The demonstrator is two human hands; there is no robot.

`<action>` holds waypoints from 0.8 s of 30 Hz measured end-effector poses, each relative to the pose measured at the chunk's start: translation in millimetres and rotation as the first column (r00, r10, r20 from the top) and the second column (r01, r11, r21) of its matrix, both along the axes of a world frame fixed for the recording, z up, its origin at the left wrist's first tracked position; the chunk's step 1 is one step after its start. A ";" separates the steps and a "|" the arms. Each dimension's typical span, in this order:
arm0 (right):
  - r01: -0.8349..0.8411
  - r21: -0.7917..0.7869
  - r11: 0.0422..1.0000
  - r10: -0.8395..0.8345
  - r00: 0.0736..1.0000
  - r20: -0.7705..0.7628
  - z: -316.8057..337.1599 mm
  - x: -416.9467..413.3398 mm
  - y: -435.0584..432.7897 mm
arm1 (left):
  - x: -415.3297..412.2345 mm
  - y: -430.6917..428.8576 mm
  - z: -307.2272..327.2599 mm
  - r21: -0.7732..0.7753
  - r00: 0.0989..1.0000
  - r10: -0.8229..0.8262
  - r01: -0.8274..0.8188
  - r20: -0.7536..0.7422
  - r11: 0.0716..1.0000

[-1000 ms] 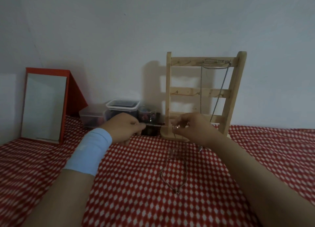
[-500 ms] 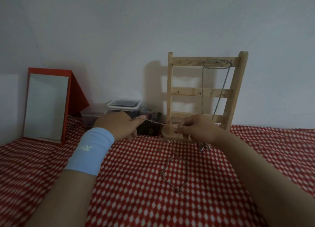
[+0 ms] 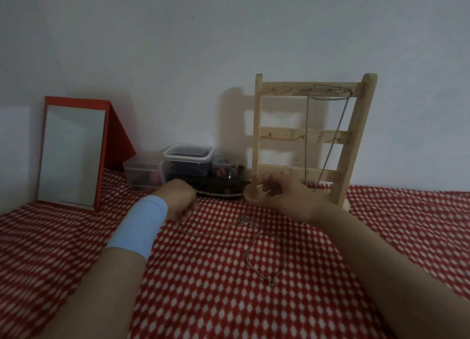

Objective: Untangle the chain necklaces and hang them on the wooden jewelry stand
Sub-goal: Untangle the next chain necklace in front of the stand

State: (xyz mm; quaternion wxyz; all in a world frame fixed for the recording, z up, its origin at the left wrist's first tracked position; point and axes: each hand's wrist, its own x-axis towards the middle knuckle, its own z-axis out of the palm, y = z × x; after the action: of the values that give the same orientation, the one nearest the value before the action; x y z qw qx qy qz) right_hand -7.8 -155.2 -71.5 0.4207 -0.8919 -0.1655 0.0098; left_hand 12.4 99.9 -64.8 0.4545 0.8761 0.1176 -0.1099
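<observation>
Chain necklaces (image 3: 264, 262) are lying slack on the red checked cloth (image 3: 203, 300) between my forearms, with a small knot up top and a loop trailing toward me. My left hand (image 3: 178, 198) is curling down to the cloth, pinching one strand's end, which is running right to the knot. My right hand (image 3: 290, 198) is hovering curled at the foot of the wooden jewelry stand (image 3: 356, 135); it's blurred, so I cannot tell whether it's gripping anything. Another chain (image 3: 306, 135) is hanging from the top rail.
</observation>
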 end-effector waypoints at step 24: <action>0.032 -0.565 0.825 0.084 0.980 0.178 -16.3 -1.9 46.6 | -9.8 -33.2 -22.3 0.387 0.845 -0.500 0.405 0.187 0.828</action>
State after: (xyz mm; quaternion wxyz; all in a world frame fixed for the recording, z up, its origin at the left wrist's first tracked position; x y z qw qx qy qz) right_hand -9.7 -108.6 -87.8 0.1194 -0.9706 -0.2077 -0.0236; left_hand 2.7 66.6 -87.1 0.2720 0.9489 -0.1443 -0.0687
